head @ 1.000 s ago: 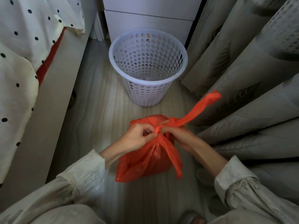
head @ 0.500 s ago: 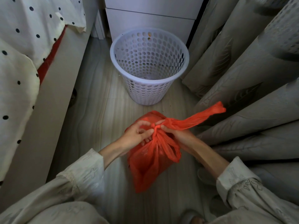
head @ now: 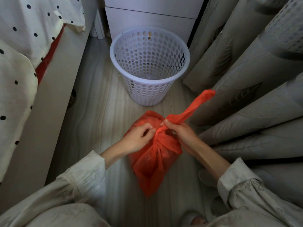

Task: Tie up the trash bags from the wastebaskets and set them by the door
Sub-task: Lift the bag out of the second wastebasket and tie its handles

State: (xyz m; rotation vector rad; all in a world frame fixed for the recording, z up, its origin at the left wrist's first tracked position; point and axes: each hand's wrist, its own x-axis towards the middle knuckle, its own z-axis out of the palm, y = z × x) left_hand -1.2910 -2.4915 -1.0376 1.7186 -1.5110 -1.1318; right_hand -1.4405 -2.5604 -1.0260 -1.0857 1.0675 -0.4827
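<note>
An orange-red trash bag (head: 152, 163) hangs above the floor between my hands, its top gathered into a twisted knot. My left hand (head: 139, 138) pinches the knot from the left with curled fingers. My right hand (head: 182, 135) grips the other bag handle, whose loose end (head: 198, 104) sticks up to the right. Beyond the bag a white perforated wastebasket (head: 150, 94) stands on the floor with no bag in it.
A bed frame (head: 54, 102) with polka-dot bedding (head: 19, 46) runs along the left. Grey curtains (head: 255, 76) hang close on the right. A white cabinet (head: 152, 18) stands behind the basket. The pale wood floor (head: 98, 118) forms a narrow aisle. A slipper (head: 206, 177) shows under my right arm.
The loose handle end has swung up from pointing right. The bag's body has shifted and hangs straighter under the knot. Both hands stay at the knot.
</note>
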